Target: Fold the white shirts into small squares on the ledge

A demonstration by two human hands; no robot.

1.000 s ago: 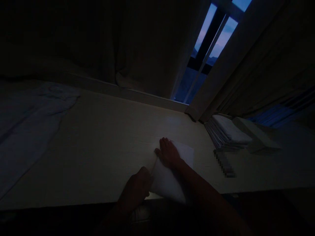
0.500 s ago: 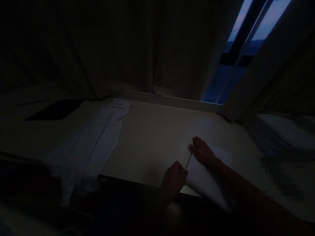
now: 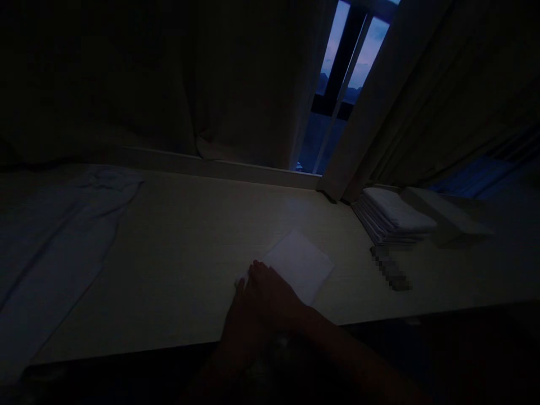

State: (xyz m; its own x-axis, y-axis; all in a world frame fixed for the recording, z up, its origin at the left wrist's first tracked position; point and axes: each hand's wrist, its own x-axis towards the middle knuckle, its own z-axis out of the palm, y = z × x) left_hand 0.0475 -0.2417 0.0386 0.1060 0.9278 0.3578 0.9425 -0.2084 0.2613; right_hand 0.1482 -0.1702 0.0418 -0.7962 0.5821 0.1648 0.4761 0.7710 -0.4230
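A folded white cloth lies near the front of the pale tabletop. My right hand reaches across its left part, fingers stretched out and close together, palm down. Just left of it and partly under it is my left hand, its fingers closed at the cloth's left corner. A small bit of white fabric shows by those fingertips. Most of the left fingers are dark or covered by the right hand. The two hands touch or overlap.
A light long garment lies spread at the left. On the right stand a stack of folded white cloths, a pale box-like thing and a blurred-out dark object. Curtains hang behind, beside a window gap.
The view has swung right, bringing the stack fully into sight. My right hand has moved down beside my left; the cloth that hung over the edge now lies flat in a smaller fold.
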